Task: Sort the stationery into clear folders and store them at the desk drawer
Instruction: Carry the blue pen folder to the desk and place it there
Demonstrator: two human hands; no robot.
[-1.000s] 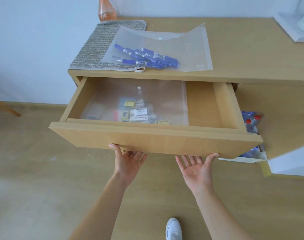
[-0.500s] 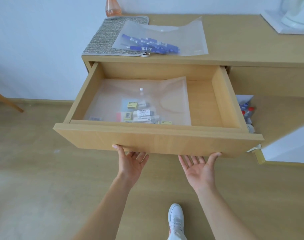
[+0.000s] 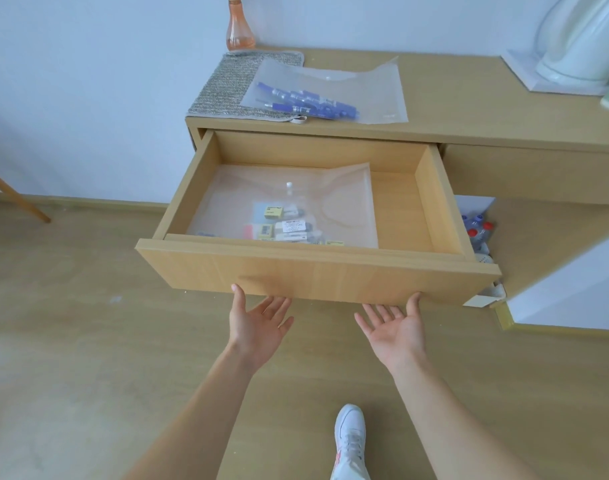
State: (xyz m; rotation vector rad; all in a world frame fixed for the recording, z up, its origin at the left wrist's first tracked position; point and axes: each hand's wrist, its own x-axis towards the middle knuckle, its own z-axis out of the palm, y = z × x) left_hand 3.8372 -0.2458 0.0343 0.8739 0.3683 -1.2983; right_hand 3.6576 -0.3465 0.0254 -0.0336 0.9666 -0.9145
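Drawer (image 3: 316, 275) drawn further out than a second ago; both hands remain at its lower front edge.

Left hand (image 3: 258, 327) and right hand (image 3: 398, 332) are palm-up, fingers spread wide, holding nothing, thumbs touching the front panel. One clear folder (image 3: 348, 202) of small stationery lies inside at left. The pen folder (image 3: 375, 95) remains on the desk top (image 3: 469, 109), partly over the woven mat (image 3: 223, 88).

No legible text. White label (image 3: 293, 226) and yellow packs (image 3: 273, 211) in the drawer's folder (image 3: 344, 202) carry print, too small to read.
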